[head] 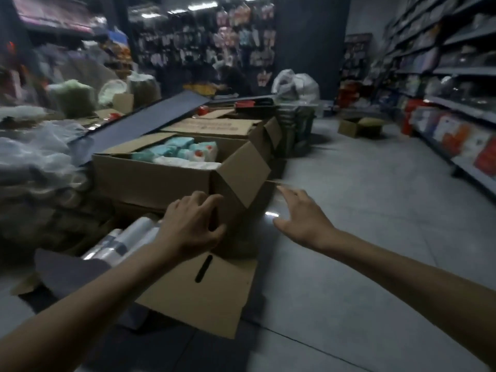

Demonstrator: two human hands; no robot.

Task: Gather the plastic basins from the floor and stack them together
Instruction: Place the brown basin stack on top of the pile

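Basins in a blurred clear basin stack point(243, 234) beside the cardboard box point(161, 178) are gripped at the rim by the left hand point(188, 226), right hand point(300, 218) spread open alongside, mid-gathering; next move likely needs both hands closing to lift

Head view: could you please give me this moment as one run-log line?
left hand: fingers curled at open cardboard box corner, grip unclear | right hand: open, over floor | basins: none clearly visible
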